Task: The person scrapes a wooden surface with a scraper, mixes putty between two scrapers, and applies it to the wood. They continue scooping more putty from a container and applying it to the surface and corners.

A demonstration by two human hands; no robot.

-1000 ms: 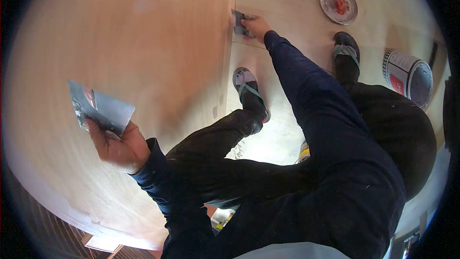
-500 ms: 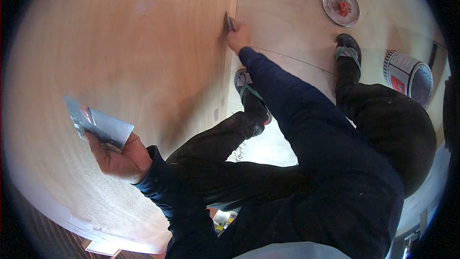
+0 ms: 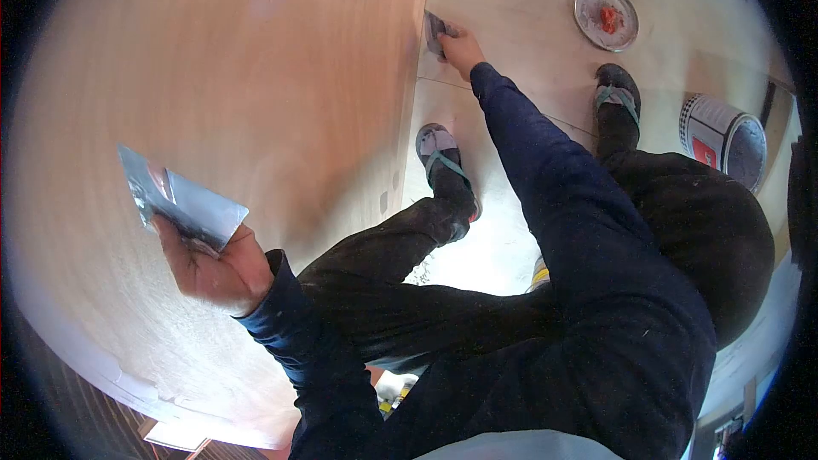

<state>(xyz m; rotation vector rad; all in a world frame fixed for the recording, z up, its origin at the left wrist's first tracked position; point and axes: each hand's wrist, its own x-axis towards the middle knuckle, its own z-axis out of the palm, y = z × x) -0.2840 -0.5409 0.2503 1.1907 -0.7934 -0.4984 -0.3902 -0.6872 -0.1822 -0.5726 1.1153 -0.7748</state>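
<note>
My left hand [image 3: 217,273] grips a broad metal scraper [image 3: 192,209] at the left, its shiny blade held up away from the body over the reddish wood panel [image 3: 281,60]. At the top middle, my right hand [image 3: 463,51] is closed around a small putty knife [image 3: 437,32]. That blade lies close beside the panel's long edge, over the paler board [image 3: 511,0]. A thin seam line runs across the pale board below the right hand.
A round metal lid [image 3: 588,21] with a red lump of paste on it lies at the upper right. Below it a tin [image 3: 711,132] rests tilted. My slippered feet [image 3: 439,149] stand on the pale surface, one by the panel's edge.
My right hand has moved right with the putty knife, from the panel's edge onto the pale board, and the blade has turned flatter to view. The left hand and scraper have barely shifted.
</note>
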